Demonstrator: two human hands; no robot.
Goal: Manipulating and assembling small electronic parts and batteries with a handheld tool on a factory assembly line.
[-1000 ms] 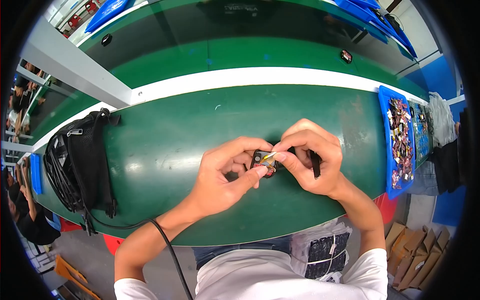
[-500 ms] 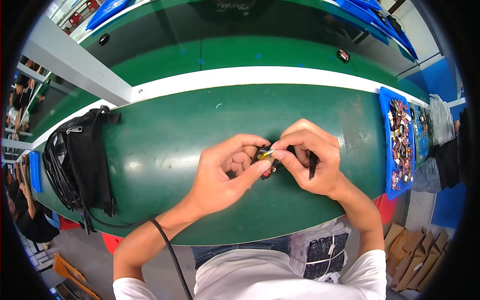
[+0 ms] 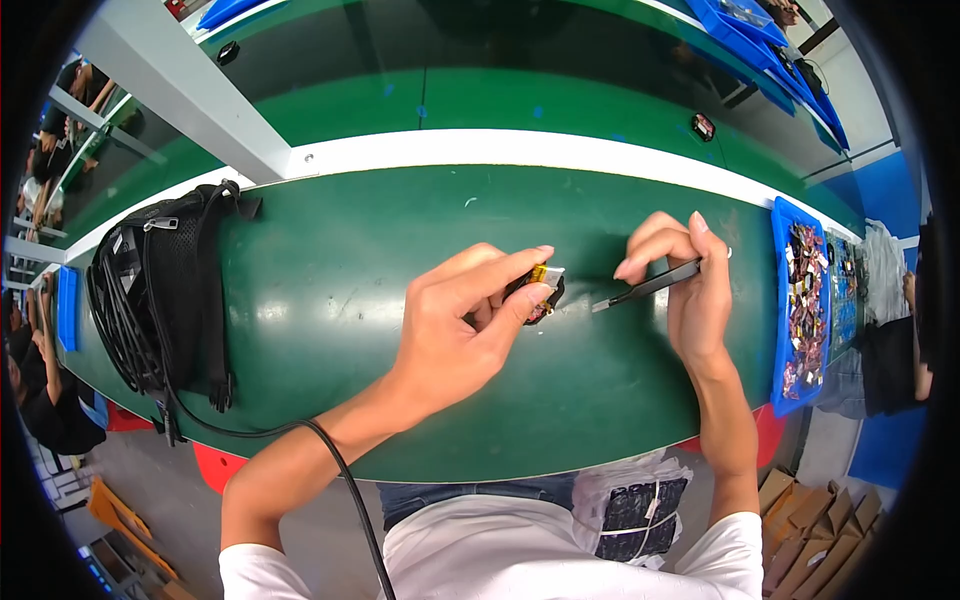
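Observation:
Over the middle of the green table [image 3: 330, 380], my left hand [image 3: 450, 325] pinches a small dark electronic device [image 3: 541, 314] between thumb and fingers. A silver pouch battery [image 3: 554, 274] with yellow tape shows at the device's upper side; my fingertips cover part of both. To the right, apart from the device, my right hand [image 3: 702, 295] holds slim black tweezers [image 3: 650, 286]. Their grey tip points left and down toward the table, a short way from the device. The thumb and index finger of that hand are raised, with the tweezers lying across the palm side.
A black mesh bag [image 3: 165, 290] with coiled cable lies at the left; its cable [image 3: 340, 462] crosses my left forearm. At the right stands a blue tray [image 3: 782, 330] of small wired parts. Behind runs a white rail [image 3: 530, 147], with a grey post [image 3: 190, 90] at left.
My right hand has moved right, away from the device, and the tweezers have swung round so their tip points left. My left hand still holds the device, now tilted with the battery showing more.

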